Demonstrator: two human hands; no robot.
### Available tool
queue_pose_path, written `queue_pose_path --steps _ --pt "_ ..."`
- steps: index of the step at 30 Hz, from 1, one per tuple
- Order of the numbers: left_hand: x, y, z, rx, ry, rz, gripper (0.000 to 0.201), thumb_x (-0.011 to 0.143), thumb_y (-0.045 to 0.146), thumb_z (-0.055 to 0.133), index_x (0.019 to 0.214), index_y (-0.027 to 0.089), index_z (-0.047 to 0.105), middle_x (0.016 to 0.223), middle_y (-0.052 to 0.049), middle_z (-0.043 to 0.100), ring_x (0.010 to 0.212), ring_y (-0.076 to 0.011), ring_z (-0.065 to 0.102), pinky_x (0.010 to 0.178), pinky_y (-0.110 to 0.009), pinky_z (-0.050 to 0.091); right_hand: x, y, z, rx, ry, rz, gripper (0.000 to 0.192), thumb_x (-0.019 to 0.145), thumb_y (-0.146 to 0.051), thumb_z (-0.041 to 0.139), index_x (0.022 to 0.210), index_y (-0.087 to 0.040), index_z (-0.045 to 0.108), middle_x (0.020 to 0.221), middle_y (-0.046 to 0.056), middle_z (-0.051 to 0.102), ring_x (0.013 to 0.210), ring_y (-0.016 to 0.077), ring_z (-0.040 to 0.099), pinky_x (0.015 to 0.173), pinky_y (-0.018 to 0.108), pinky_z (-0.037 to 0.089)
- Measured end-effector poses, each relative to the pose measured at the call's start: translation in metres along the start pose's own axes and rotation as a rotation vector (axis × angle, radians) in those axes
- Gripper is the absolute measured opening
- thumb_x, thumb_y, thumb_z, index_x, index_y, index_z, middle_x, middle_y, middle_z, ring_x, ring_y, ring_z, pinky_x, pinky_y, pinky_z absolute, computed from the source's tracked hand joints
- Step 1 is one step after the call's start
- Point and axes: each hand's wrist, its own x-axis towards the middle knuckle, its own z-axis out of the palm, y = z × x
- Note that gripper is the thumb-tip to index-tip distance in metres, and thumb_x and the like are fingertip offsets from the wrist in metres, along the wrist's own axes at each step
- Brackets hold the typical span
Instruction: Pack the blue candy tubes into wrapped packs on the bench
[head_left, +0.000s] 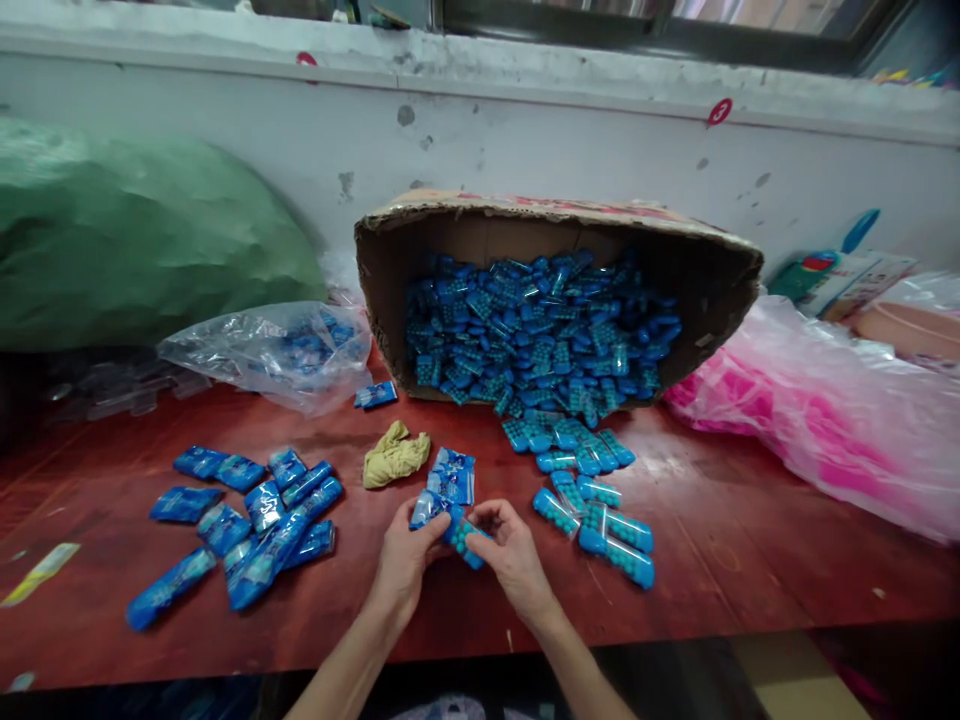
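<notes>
Near the table's front edge, my left hand pinches a blue printed wrapper. My right hand grips a small clear tube of blue balls, whose upper end meets the wrapper between my hands. How far the tube sits inside the wrapper is hidden by my fingers. Just beyond my hands lie flat blue wrappers. Several unwrapped tubes are scattered to the right of my right hand. Left of my left hand is a loose pile of tubes in blue wrappers.
A cardboard box on its side spills many tubes onto the red table. A crumpled yellow cloth lies before it. Clear bag and green sack stand left; pink plastic bags lie right.
</notes>
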Motion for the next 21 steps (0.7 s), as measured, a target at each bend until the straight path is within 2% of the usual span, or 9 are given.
queue_pose_path --steps 2,4,9,11,15,18,21 --pt "-0.001 -0.002 0.001 -0.034 -0.007 0.001 0.035 0.058 0.024 0.073 0.087 0.016 0.053 0.071 -0.001 0.066 0.059 -0.0151 0.061 0.057 -0.030 0.050 -0.002 0.003 0.003 0.052 0.011 0.006 0.020 0.063 -0.016 0.065 0.078 -0.018 0.054 0.076 -0.001 0.058 0.068 0.0123 0.054 0.059 0.022 0.044" --pt "-0.001 -0.005 0.002 -0.071 -0.025 -0.060 0.032 0.060 0.026 0.072 0.085 0.015 0.055 0.069 -0.002 0.066 0.059 -0.0149 0.061 0.059 -0.029 0.050 -0.004 0.005 0.006 0.049 0.041 0.000 0.018 0.063 -0.016 0.064 0.078 -0.018 0.054 0.075 -0.001 0.058 0.069 0.0125 0.054 0.061 0.023 0.043" --pt "-0.003 -0.008 0.003 -0.059 -0.048 -0.165 0.026 0.062 0.026 0.071 0.081 0.014 0.059 0.067 -0.003 0.068 0.056 -0.0135 0.061 0.056 -0.026 0.048 -0.004 -0.003 0.014 -0.160 0.161 -0.057 0.009 0.068 -0.018 0.060 0.077 -0.018 0.057 0.072 -0.001 0.057 0.068 0.0138 0.053 0.064 0.025 0.043" --pt "-0.003 -0.003 0.003 -0.076 -0.096 -0.185 0.022 0.064 0.025 0.070 0.080 0.014 0.059 0.068 -0.002 0.068 0.057 -0.0133 0.062 0.056 -0.025 0.049 -0.003 -0.011 0.012 -0.155 0.099 -0.071 0.013 0.068 -0.018 0.060 0.081 -0.018 0.060 0.077 0.000 0.060 0.074 0.0148 0.054 0.070 0.026 0.043" --pt "-0.005 0.011 0.000 -0.057 -0.194 -0.261 0.017 0.066 0.025 0.068 0.076 0.013 0.060 0.069 -0.004 0.069 0.062 -0.0152 0.064 0.055 -0.024 0.050 -0.001 -0.017 -0.001 -0.010 -0.169 -0.028 0.026 0.069 -0.018 0.061 0.095 -0.020 0.062 0.091 0.001 0.061 0.083 0.0157 0.055 0.077 0.028 0.043" --pt "-0.005 0.015 -0.002 -0.043 -0.188 -0.243 0.018 0.068 0.029 0.067 0.076 0.014 0.060 0.068 -0.004 0.069 0.061 -0.0146 0.064 0.055 -0.025 0.050 -0.001 -0.012 -0.005 0.013 -0.187 -0.041 0.027 0.068 -0.018 0.064 0.095 -0.022 0.062 0.088 0.000 0.061 0.081 0.0151 0.055 0.076 0.028 0.042" --pt "-0.005 0.016 -0.003 -0.043 -0.217 -0.241 0.020 0.070 0.029 0.065 0.081 0.013 0.062 0.069 -0.003 0.068 0.061 -0.0129 0.063 0.058 -0.025 0.051 -0.003 -0.008 -0.002 0.008 -0.167 -0.087 0.038 0.064 -0.018 0.069 0.100 -0.024 0.061 0.092 0.000 0.059 0.086 0.0164 0.054 0.080 0.029 0.042"
